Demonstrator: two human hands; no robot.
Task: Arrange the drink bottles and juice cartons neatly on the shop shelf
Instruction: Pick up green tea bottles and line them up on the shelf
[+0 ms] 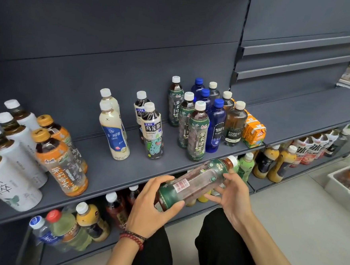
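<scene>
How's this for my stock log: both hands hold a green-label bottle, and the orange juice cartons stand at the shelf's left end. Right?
In the head view the orange juice cartons stand at the right end of the shelf. Left hand and right hand do hold the green-label bottle.

"What stood on the dark grey shelf (125, 174)?"

"Two oolong tea bottles (152, 130) stood mid-shelf. Left of them were milk tea bottles (114, 134), orange-labelled bottles (62, 166) and white bottles (17, 156). To their right stood green jasmine teas (197, 134), blue sodas (217, 123) and juice cartons (254, 133)."
</scene>
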